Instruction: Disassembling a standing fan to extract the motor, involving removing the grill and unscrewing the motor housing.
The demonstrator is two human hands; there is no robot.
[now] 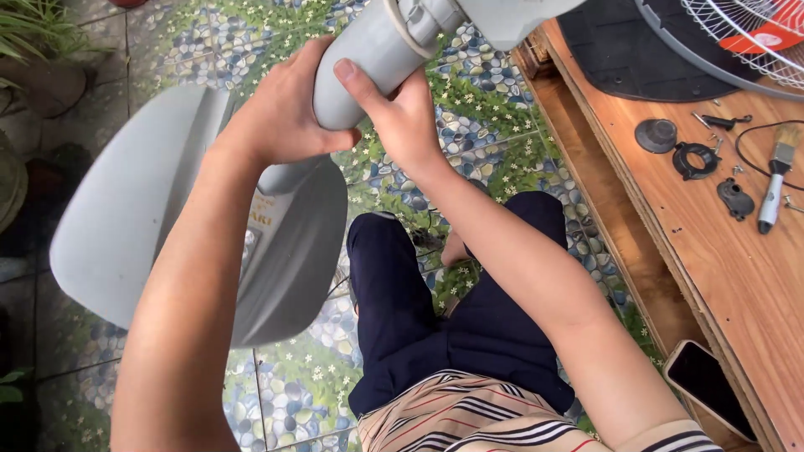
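While the fan base [126, 218] is resting on the tiled floor [469, 109], I am gripping the grey fan column [368, 63] with both hands, left [280, 113] and right [402, 117]; grille [745, 38], screws and brush [775, 180] are lying loose on the desk [712, 259], so reassembly seems unfinished.

A grey plastic fan stand pole [377, 59], round and smooth with a lighter collar ring near its upper end, slants from the top of the view down toward the wide grey fan base [134, 218]. The base is a broad, rounded slab tilted above the pebble-patterned floor, its neck meeting the pole's lower end.
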